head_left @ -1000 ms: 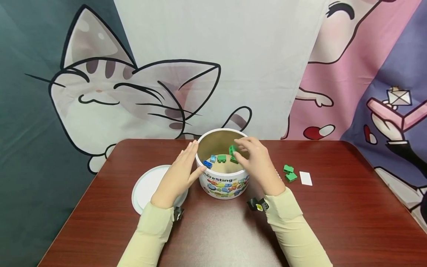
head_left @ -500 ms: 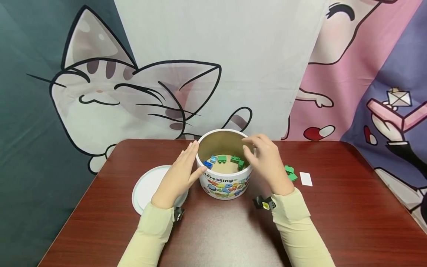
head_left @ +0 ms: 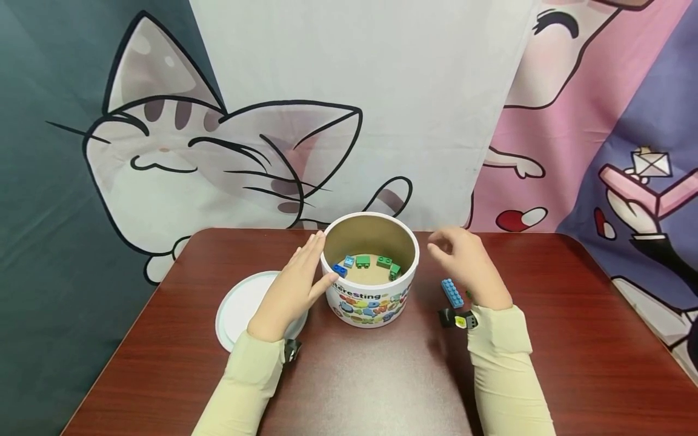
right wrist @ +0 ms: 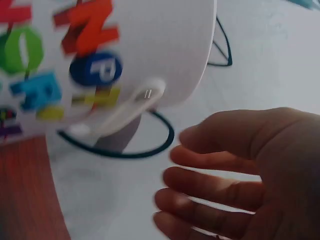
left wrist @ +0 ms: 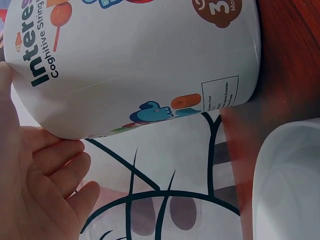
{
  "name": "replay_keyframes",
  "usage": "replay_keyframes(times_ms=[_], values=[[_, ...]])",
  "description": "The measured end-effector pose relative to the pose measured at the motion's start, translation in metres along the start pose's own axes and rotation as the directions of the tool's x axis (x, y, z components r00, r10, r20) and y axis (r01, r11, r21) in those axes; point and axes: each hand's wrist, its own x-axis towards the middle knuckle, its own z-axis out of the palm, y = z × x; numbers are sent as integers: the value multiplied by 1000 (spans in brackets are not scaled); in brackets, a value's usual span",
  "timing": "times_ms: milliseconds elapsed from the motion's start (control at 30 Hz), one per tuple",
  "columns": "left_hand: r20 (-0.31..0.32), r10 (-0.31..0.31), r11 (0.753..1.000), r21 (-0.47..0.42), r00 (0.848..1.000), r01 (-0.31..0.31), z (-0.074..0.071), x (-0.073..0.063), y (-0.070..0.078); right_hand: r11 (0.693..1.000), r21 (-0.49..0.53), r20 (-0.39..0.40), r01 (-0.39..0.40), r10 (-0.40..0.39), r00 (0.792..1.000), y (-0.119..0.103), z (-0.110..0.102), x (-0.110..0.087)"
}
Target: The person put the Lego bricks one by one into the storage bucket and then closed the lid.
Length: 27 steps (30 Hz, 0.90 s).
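My left hand [head_left: 291, 284] rests with straight fingers along the left side of a round white tub [head_left: 368, 306], its thumb at the rim. Inside, on the tub's floor, lie several toy bricks, among them a green brick [head_left: 362, 261], a dark blue brick [head_left: 340, 270] and a light blue brick [head_left: 349, 261]. To the right of the tub, my right hand [head_left: 466, 260] hovers over the table, fingers loosely bent and holding nothing. A long blue brick [head_left: 452, 293] lies on the table below it. In the right wrist view the fingers [right wrist: 215, 185] are apart from the tub wall.
A white round lid [head_left: 240, 309] lies left of the tub, partly under the left hand. The right hand and wrist mostly hide a green piece [head_left: 468, 294] on the brown table [head_left: 360, 387]. A printed cloth [head_left: 436, 91] hangs behind the table.
My right hand has let a green brick drop into the tub and moved out to the right. The long blue brick now shows; the white card is hidden. My left hand stays put.
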Motion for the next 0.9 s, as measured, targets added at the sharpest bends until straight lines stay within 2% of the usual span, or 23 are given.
replay_keyframes(times_ms=[67, 167, 267, 367, 433, 700, 900], values=[[-1, 1, 1000, 0, 1000, -1, 0, 0, 0, 999, -18, 64, -40, 41, 997, 6, -1, 0], [-5, 3, 1000, -1, 1000, -3, 1, 0, 0, 993, -40, 153, -107, 112, 982, 13, -2, 0], [-6, 3, 1000, 1, 1000, -3, 1, 0, -1, 982, -56, 233, -181, 190, 954, 17, -3, -1], [-4, -1, 1000, -1, 1000, 1, 0, -1, 0, 964, -73, 299, -254, 264, 917, 20, -2, -1], [-4, -2, 1000, -3, 1000, 2, 0, -1, 0, 958, -95, 332, -272, 288, 898, 22, -2, -2], [-8, 2, 1000, 3, 1000, -2, 1, 0, -1, 924, -207, 374, -322, 379, 846, 32, 4, -3], [-6, -1, 1000, -3, 1000, 1, 0, 0, -1, 894, -247, 350, -374, 442, 826, 34, 11, -6]])
